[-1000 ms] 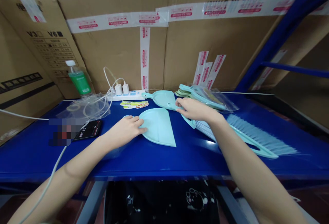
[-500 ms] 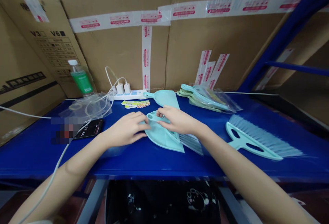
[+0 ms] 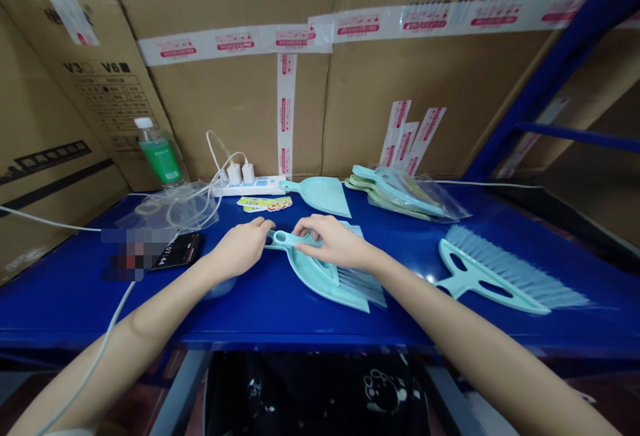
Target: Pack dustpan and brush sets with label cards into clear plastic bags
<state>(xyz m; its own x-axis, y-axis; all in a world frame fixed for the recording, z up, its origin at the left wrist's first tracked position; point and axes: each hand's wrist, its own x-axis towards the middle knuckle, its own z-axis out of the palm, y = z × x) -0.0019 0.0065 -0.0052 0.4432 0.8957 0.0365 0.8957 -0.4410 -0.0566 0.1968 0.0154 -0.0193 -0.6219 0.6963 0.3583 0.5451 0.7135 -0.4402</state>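
Right hand (image 3: 333, 241), head view: pinched on handle of brush (image 3: 357, 283), which lies over dustpan (image 3: 320, 284), mid-counter (image 3: 250, 316). Left hand (image 3: 243, 247) at handle ends; clamped or not, can't tell. Best to align handles, steady pan, avoid bending bristles. Blue counter, cardboard (image 3: 220, 103) behind, power strip (image 3: 260, 187) at back.

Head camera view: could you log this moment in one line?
left hand: at dustpan handle | right hand: holding brush | brush: over dustpan | second brush: lying apart
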